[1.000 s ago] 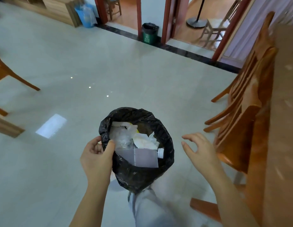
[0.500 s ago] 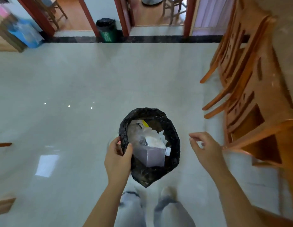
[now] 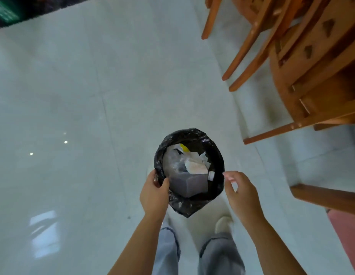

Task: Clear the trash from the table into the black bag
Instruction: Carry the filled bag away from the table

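Pale tiled floor [image 3: 93, 96], left hand [image 3: 154, 193] pinching black bag [image 3: 192, 205] rim, right hand [image 3: 241, 192] beside.

The black bag [image 3: 194, 203] is thin plastic film, crinkled and glossy, catching small white glints along its folds. Inside it lie crumpled white paper [image 3: 196, 165], a piece of clear, shiny plastic wrap [image 3: 172, 159], a smooth matt grey carton [image 3: 189, 184] and a scrap with a yellow printed label [image 3: 183, 148]. The floor [image 3: 93, 96] is pale polished tile, smooth and reflective, mirroring lights. The chairs [image 3: 303, 62] are orange-brown varnished wood with a soft sheen. The trousers [image 3: 218, 255] are light grey-blue cloth, matt.
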